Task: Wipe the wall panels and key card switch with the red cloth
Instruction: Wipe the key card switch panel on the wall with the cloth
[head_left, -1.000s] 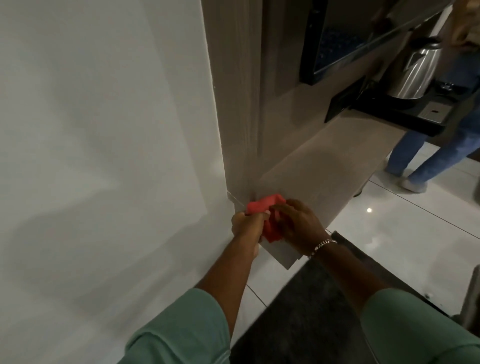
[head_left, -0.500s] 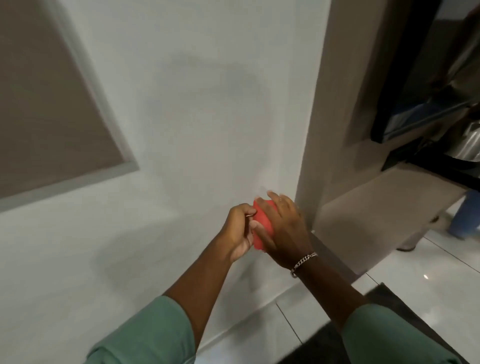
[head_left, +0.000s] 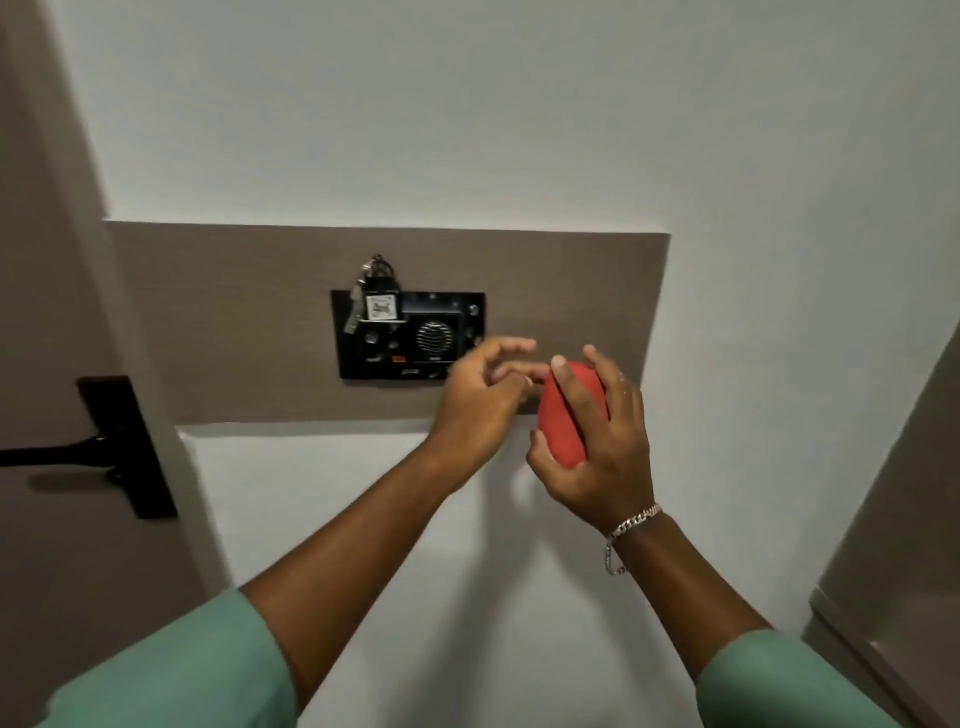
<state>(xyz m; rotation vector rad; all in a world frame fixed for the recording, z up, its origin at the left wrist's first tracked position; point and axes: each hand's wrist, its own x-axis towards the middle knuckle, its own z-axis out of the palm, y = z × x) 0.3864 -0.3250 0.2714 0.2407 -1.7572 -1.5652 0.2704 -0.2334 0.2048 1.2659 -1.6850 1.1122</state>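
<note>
"Two hands up at the wall, one head view to go by. Where's the cloth?"

"Balled up in my right hand (head_left: 597, 441). The red cloth (head_left: 563, 415) sits in my palm, my fingers (head_left: 615, 384) curled round its far side and my thumb across the top. It's in front of the brown wall panel (head_left: 234, 322), near its lower right part. I can't tell whether it touches the surface."

"And the left?"

"My left hand (head_left: 478, 395) holds nothing. Its fingers are loosely spread, the tips blurred, just beside the cloth and overlapping the right edge of the key card switch (head_left: 410, 335)."

"How far along are you?"

"Hard to say. No damp streaks or dust lines show on the panel, so nothing tells me what's been covered. I'd judge that both the brown panel and the black switch plate are yet to be wiped."

"Anything in the way?"

"A bunch of keys (head_left: 376, 296) hangs from the card slot at the plate's top left, over part of its face. I'd guess the cloth could snag there, or tug the tag out. A black door handle (head_left: 111, 447) stands well apart on the left. The white wall around is bare."
</note>
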